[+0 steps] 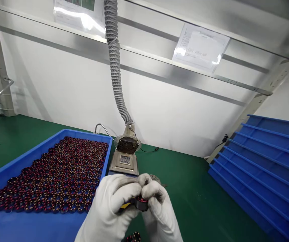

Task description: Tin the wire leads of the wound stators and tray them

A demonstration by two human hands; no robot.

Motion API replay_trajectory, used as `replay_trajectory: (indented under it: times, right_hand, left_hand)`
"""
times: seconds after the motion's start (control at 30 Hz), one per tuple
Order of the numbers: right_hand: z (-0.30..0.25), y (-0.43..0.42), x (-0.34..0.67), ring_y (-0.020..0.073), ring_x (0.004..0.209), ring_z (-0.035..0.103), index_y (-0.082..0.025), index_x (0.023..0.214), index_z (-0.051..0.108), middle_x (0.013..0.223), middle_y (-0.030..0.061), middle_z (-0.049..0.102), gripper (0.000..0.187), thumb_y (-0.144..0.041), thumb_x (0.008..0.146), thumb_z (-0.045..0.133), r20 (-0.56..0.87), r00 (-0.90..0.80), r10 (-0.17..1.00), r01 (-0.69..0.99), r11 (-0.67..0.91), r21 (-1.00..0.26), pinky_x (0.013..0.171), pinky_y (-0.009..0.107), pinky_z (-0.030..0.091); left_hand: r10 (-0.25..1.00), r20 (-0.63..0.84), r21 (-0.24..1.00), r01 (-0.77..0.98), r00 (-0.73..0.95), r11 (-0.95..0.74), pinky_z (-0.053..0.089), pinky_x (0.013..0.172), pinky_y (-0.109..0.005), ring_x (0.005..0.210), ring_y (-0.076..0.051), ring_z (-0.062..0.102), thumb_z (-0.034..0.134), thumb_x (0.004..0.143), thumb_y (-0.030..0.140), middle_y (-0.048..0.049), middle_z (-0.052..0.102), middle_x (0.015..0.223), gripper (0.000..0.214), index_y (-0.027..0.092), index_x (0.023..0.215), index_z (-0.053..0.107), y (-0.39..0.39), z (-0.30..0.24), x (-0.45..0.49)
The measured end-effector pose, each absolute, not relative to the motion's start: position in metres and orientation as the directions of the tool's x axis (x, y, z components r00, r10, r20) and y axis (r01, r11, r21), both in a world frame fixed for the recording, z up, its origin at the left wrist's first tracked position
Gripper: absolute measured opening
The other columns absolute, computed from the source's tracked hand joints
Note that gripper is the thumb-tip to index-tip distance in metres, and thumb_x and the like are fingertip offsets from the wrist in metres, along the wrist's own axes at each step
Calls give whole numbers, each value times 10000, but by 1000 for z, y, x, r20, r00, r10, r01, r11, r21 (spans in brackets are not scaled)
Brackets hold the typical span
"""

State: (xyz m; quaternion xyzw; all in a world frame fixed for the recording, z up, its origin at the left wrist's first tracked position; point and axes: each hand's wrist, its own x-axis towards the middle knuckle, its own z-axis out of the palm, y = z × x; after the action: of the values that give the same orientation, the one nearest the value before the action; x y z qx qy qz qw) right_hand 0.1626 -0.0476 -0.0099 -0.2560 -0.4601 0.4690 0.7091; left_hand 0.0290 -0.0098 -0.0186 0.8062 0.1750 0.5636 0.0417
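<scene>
Close in front of me, my left hand (111, 205) and my right hand (159, 205), both in white gloves, meet with fingertips together. A small black ring-shaped coil with red windings (141, 203) is pinched between them. My gloves cover its top and part of its sides. A yellow and black piece (125, 205) shows under the fingers of my left hand; most of it is hidden, so I cannot tell its kind. Just below my hands, a few loose ring-shaped coils (133, 237) lie on the table, cut off by the lower frame edge.
On the left, a blue tray (33, 223) holds rows of many similar coils. Behind my hands stands a metal device (124, 164) under a grey flexible duct (114, 64). Stacked blue trays (257, 171) lean at the right on the green table (192, 195).
</scene>
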Motion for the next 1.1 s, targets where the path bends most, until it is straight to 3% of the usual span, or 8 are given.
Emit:
replay_trajectory:
  times: [0.2, 0.33, 0.43, 0.53, 0.67, 0.9, 1.03, 1.1]
  right_hand:
    - [-12, -40, 164, 177, 868, 555, -266, 663, 659, 822, 1, 560, 214, -457, 727, 732, 329, 191, 925, -577, 377, -724, 814, 301, 465]
    - [-15, -45, 157, 170, 848, 582, -242, 816, 694, 858, 19, 631, 188, -394, 725, 755, 341, 261, 903, -361, 419, -833, 798, 262, 471]
    - [-19, -48, 149, 205, 887, 612, -226, 953, 689, 936, 53, 673, 318, -456, 736, 730, 319, 313, 895, -208, 392, -896, 833, 302, 487]
    - [-26, -46, 147, 235, 910, 627, -225, 1006, 678, 978, 60, 686, 408, -383, 655, 812, 291, 270, 918, -177, 344, -922, 855, 340, 500]
    - [-31, -39, 153, 242, 920, 625, -233, 947, 693, 984, 57, 685, 345, -325, 640, 824, 265, 208, 941, -221, 310, -925, 858, 364, 510]
    - [-32, -35, 153, 218, 845, 639, -206, 933, 687, 913, 67, 677, 333, -357, 660, 805, 160, 92, 983, -536, 184, -824, 822, 353, 510]
    - [-39, -27, 152, 220, 801, 637, -209, 844, 683, 831, 54, 672, 320, -333, 599, 848, 162, 100, 982, -524, 191, -830, 787, 383, 523]
    - [-41, -26, 152, 212, 770, 636, -209, 810, 680, 823, 51, 669, 339, -363, 569, 862, 173, 83, 981, -528, 191, -828, 764, 378, 528]
  left_hand:
    - [281, 919, 165, 377, 278, -911, 406, 851, -327, 978, -179, 550, 544, 875, 173, -50, 646, 983, 153, 172, 1028, 553, -12, -17, 23]
    - [286, 924, 150, 446, 254, -882, 371, 880, -340, 981, -186, 536, 559, 839, 102, -74, 648, 994, 176, 141, 1010, 565, -11, -16, 19]
    - [245, 928, 80, 495, 279, -865, 359, 869, -364, 979, -198, 537, 550, 821, 61, -81, 660, 986, 200, 133, 1006, 574, -10, -14, 16]
    - [218, 929, 36, 515, 298, -857, 358, 845, -359, 976, -191, 539, 472, 824, 20, -74, 670, 968, 239, 134, 1010, 569, -12, -13, 15]
    - [243, 925, 67, 506, 291, -860, 377, 797, -328, 940, -179, 551, 476, 851, 61, -57, 672, 968, 202, 146, 1008, 570, -13, -14, 16]
    - [462, 810, 365, 306, 361, -879, 451, 788, -329, 900, -180, 571, 558, 888, 240, -22, 648, 998, 261, 258, 1148, 558, -4, -16, 11]
    - [616, 730, 647, -9, 296, -763, 492, 808, -307, 912, -181, 593, 616, 853, 307, -6, 661, 915, 72, 273, 872, 676, -3, -14, 15]
    - [755, 623, 782, -190, 203, -594, 524, 755, -269, 852, -174, 618, 634, 834, 346, -12, 663, 832, 147, 235, 750, 681, -4, -13, 16]
